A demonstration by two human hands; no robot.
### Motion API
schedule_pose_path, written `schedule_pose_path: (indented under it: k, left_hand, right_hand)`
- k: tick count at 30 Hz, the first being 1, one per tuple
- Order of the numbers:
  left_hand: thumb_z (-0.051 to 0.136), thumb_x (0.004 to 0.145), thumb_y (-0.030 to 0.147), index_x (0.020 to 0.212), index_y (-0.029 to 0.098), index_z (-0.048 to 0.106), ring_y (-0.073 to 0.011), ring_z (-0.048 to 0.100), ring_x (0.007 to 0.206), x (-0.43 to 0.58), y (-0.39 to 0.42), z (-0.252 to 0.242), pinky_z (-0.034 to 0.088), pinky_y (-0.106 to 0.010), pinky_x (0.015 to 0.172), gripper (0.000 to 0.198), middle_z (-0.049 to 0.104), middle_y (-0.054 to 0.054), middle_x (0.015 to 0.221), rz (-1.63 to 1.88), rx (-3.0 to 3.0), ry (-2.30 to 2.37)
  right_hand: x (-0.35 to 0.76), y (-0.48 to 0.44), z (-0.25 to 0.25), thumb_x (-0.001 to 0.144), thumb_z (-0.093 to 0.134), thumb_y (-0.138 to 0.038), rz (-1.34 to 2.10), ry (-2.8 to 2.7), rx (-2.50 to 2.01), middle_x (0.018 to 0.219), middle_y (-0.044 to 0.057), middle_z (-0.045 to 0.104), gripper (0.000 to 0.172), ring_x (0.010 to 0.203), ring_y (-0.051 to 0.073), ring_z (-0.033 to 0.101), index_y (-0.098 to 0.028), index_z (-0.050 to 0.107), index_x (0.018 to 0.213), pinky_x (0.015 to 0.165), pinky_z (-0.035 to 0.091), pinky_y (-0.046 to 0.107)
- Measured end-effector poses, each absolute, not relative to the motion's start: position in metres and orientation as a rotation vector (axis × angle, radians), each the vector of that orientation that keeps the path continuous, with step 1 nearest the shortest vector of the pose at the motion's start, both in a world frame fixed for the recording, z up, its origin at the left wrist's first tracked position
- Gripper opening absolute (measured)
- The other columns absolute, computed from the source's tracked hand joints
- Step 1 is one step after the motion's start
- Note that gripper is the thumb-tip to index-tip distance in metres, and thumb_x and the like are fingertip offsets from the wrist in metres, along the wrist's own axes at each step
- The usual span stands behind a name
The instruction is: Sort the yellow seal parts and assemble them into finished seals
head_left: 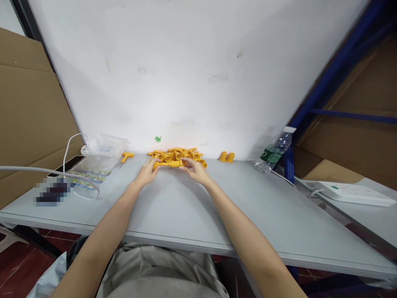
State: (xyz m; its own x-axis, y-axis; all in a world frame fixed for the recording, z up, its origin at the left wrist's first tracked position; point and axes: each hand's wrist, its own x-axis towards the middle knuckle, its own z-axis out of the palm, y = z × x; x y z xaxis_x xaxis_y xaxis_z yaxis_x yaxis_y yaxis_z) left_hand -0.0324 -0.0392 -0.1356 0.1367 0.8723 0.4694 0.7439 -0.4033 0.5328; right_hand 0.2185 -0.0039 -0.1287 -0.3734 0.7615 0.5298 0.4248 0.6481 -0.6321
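Observation:
Between my two hands, just above or on the table, lies a long yellow plastic piece (172, 164) with a ribbed, twisted shaft and a thicker right part. My left hand (147, 172) is closed around its left end. The fingers of my right hand (197, 170) pinch at its right end; a small part there is hard to make out. Right behind the hands, a pile of similar yellow pieces (178, 155) with hollow, cup-like ends rests against the white wall panel. The hands partly cover the pile.
Two yellow caps (230, 157) stand right of the pile. Left are a yellow T-shaped handle (127, 155) with small metal bits, plastic bags (96, 165), a phone (58, 170) and a white cable (37, 169). A plastic bottle (274, 152) leans by a blue frame (289, 165) at right.

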Motion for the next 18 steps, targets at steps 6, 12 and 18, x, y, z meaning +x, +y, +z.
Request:
schedule_pose_path:
  k: [6,12,18]
  left_hand:
    - [0.047,0.088,0.023,0.114,0.021,0.056,-0.0192,0.06,0.101,-0.0304,-0.04,-0.1348,0.049,-0.032,0.09,0.028,0.063,-0.007,0.118,1.123,2.212,1.571]
    - [0.048,0.088,0.028,0.108,0.021,0.054,-0.013,0.057,0.072,-0.0296,-0.0372,-0.1365,0.049,-0.027,0.069,0.022,0.063,-0.004,0.112,1.169,2.11,1.538]
    - [0.05,0.087,0.025,0.105,0.021,0.054,-0.011,0.053,0.064,-0.0281,-0.0379,-0.135,0.048,-0.026,0.064,0.02,0.064,-0.003,0.107,1.19,2.114,1.515]
  right_hand:
    - [0.2198,-0.0028,-0.1296,0.081,0.064,-0.047,0.626,-2.005,-0.926,0.083,0.006,0.07,0.043,0.071,0.02,0.064,-0.017,0.065,0.112,0.069,0.054,0.037]
    - [0.2193,-0.0059,-0.1245,0.081,0.066,-0.044,0.612,-2.012,-0.887,0.094,0.009,0.071,0.04,0.08,0.023,0.067,-0.019,0.063,0.112,0.076,0.055,0.041]
    - [0.2178,-0.0081,-0.1223,0.079,0.065,-0.057,0.705,-1.953,-0.864,0.089,0.007,0.073,0.043,0.078,0.023,0.07,-0.019,0.064,0.099,0.076,0.055,0.039]
